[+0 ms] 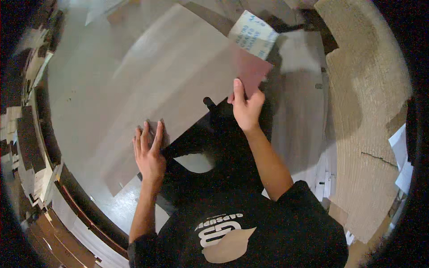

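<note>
1. Head view: we have a long, flat, pale wood-grain panel (170, 76) lying diagonally before us, over a smooth light-grey surface (73, 134); we cannot tell whether that surface is a bench.
2. Our left hand (151, 163) rests at the panel's near edge, its fingers slightly spread and laid on the top face, pinching nothing.
3. Our right hand (248, 111) pinches a thin reddish sheet with a white printed part at its far end (252, 69), the thumb on top and most of the other fingers hidden.
4. That sheet is at the panel's right-hand end, just beside or over its edge; blur keeps us from telling whether the two touch.
5. As we judge it, the step in hand is rubbing the panel's edge with the sheet, which looks like sandpaper, while the left hand steadies the panel.
6. The next move, we think, calls for firm left-hand pressure, the reddish face set flat against the edge, and short, even strokes without bending the sheet.
</note>
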Tool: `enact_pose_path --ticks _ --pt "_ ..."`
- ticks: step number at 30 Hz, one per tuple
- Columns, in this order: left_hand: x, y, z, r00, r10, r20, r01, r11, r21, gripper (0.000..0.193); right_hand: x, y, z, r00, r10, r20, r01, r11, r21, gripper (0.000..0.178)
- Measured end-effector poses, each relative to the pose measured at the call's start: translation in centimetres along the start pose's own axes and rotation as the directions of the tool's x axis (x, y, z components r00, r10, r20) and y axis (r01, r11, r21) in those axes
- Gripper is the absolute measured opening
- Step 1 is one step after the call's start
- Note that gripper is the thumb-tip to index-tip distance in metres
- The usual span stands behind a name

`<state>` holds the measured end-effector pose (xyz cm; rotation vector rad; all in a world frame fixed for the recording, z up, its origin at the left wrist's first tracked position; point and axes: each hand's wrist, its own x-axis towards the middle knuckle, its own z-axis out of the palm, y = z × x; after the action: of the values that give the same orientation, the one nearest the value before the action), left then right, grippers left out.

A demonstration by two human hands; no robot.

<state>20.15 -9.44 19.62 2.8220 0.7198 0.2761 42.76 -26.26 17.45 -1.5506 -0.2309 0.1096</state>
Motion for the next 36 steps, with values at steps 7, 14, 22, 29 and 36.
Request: enact_pose_path --ticks 7,14,22,29,36 --pt "-0.1 1.9 -18.1 0.998 0.053 0.042 -0.046 0.987 -0.153 0.069 -2.1 -17.1 -1.0 0.896 -0.440 0.059 0.435 0.897 0.078 0.025" --pt "3.1 2.3 -28.8 0.986 0.047 0.162 -0.054 0.998 0.038 0.043 -1.4 -19.0 -4.6 0.874 -0.486 0.021 0.480 0.868 0.124 0.034" --pt "10.6 0.7 -26.9 0.909 0.343 0.237 -0.308 0.936 -0.172 0.024 -2.7 -15.5 -3.8 0.938 -0.338 -0.073 0.345 0.912 0.223 0.028" --pt "14.2 -0.2 -24.7 0.911 0.361 0.201 -0.337 0.931 -0.142 0.030 -2.6 -14.8 -4.8 0.950 -0.311 0.004 0.308 0.943 0.122 0.031" --pt "12.5 1.0 -24.9 0.936 0.292 0.195 -0.299 0.954 0.008 0.032 -2.6 -15.7 -2.5 0.938 -0.347 0.018 0.344 0.933 0.103 0.033"
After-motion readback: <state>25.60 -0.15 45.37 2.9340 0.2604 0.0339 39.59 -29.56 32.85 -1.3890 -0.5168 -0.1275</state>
